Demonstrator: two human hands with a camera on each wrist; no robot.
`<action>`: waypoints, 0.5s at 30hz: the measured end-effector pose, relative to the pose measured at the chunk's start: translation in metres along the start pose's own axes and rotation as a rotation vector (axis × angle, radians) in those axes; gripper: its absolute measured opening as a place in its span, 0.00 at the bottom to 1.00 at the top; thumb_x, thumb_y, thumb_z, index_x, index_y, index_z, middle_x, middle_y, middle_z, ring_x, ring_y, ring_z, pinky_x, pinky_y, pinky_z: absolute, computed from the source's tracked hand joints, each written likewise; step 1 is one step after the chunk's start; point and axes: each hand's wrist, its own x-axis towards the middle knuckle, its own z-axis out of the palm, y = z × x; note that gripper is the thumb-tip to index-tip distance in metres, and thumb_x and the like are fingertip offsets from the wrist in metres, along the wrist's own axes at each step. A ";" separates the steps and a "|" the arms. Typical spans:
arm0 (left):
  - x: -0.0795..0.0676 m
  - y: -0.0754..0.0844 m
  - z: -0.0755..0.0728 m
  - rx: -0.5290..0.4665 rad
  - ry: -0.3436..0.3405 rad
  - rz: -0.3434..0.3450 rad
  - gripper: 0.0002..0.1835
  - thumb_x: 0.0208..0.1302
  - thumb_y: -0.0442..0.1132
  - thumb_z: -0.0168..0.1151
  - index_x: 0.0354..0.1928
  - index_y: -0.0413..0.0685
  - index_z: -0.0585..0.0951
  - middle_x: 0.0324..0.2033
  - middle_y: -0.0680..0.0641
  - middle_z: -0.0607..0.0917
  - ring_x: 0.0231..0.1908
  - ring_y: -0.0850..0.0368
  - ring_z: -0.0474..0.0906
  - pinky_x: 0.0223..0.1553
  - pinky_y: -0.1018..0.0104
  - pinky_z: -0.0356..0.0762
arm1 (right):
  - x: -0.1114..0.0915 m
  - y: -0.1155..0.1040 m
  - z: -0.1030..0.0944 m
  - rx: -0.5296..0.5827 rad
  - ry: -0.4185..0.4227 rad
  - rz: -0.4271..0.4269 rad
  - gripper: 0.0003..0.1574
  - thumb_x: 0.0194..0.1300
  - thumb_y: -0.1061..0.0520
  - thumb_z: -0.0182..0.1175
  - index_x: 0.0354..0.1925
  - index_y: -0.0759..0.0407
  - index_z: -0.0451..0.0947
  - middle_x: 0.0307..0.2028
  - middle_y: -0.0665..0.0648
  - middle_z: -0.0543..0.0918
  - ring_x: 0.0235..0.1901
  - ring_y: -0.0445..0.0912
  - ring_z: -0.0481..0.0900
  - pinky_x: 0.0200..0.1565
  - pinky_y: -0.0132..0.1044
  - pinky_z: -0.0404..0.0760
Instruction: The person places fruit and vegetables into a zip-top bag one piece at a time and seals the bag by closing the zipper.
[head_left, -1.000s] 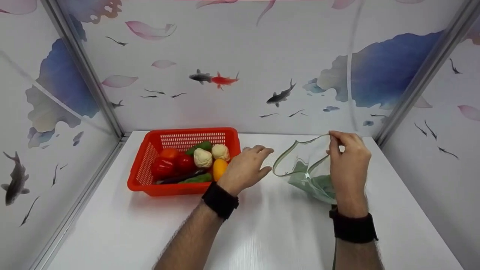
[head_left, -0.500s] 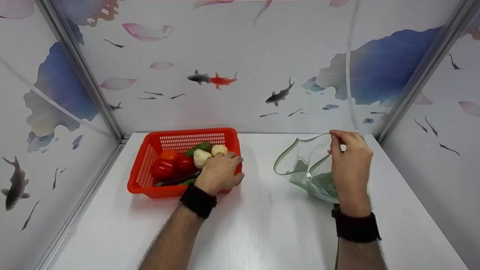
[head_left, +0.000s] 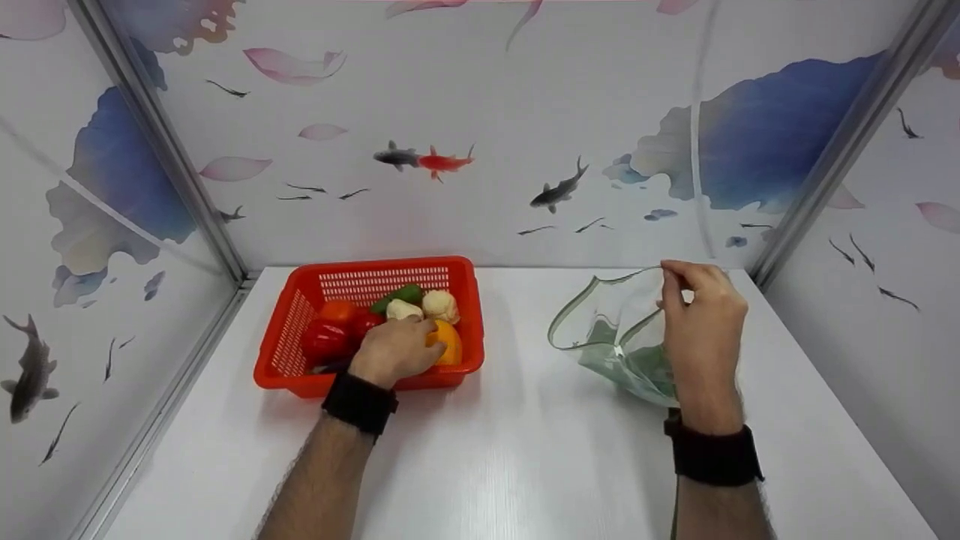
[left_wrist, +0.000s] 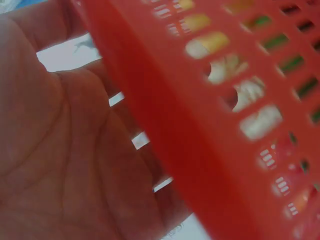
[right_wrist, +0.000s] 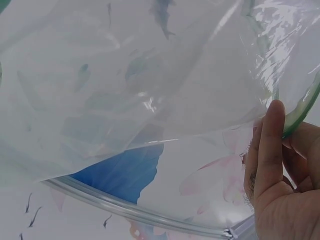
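Observation:
My left hand [head_left: 397, 349] is over the front part of a red plastic basket [head_left: 292, 375]. Its fingers reach across the rim above the vegetables, close to a rounded yellow-orange item [head_left: 448, 345] and a cream cauliflower-like head [head_left: 405, 308]. In the left wrist view the palm [left_wrist: 75, 150] faces the basket's slotted wall, and nothing shows in the grip; the fingertips are hidden. My right hand [head_left: 705, 330] pinches the green-edged rim of a clear plastic bag [head_left: 611, 352] between thumb and fingers. The bag's mouth gapes, with green material low in it.
Beside the left hand in the basket lie a shiny red pepper [head_left: 325, 339], an orange-red vegetable [head_left: 339, 310], a green vegetable [head_left: 409, 293] and a second cream head [head_left: 440, 305]. A white table [head_left: 510, 465] carries everything, with patterned panels around it.
My left hand has moved left from the space between basket and bag to over the basket, uncovering the yellow-orange item. The right hand and the bag have stayed nearly still.

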 end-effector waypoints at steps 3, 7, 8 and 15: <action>-0.001 -0.009 -0.001 -0.003 0.007 -0.003 0.24 0.89 0.57 0.62 0.68 0.46 0.87 0.50 0.42 0.88 0.47 0.43 0.83 0.60 0.48 0.87 | 0.000 0.000 0.000 -0.008 0.000 -0.004 0.13 0.85 0.69 0.65 0.59 0.69 0.94 0.50 0.70 0.93 0.45 0.61 0.96 0.41 0.04 0.68; -0.004 -0.021 -0.001 -0.016 0.010 -0.011 0.18 0.89 0.54 0.63 0.57 0.47 0.88 0.40 0.44 0.85 0.41 0.45 0.81 0.51 0.52 0.83 | 0.000 0.000 0.000 -0.010 0.002 -0.002 0.13 0.85 0.69 0.65 0.58 0.69 0.94 0.50 0.69 0.93 0.46 0.61 0.96 0.41 0.04 0.68; -0.005 -0.025 -0.001 -0.027 0.005 -0.018 0.17 0.89 0.54 0.63 0.55 0.47 0.88 0.38 0.44 0.84 0.40 0.45 0.81 0.50 0.52 0.82 | 0.000 0.001 0.000 -0.009 0.002 0.000 0.13 0.85 0.69 0.65 0.58 0.69 0.94 0.50 0.69 0.93 0.46 0.61 0.96 0.41 0.04 0.68; -0.008 -0.043 0.000 -0.048 -0.032 -0.032 0.20 0.89 0.54 0.62 0.62 0.46 0.90 0.45 0.42 0.89 0.45 0.43 0.83 0.60 0.42 0.89 | 0.000 0.002 0.000 -0.006 -0.005 0.002 0.13 0.86 0.69 0.65 0.59 0.69 0.94 0.50 0.70 0.93 0.47 0.62 0.96 0.41 0.04 0.68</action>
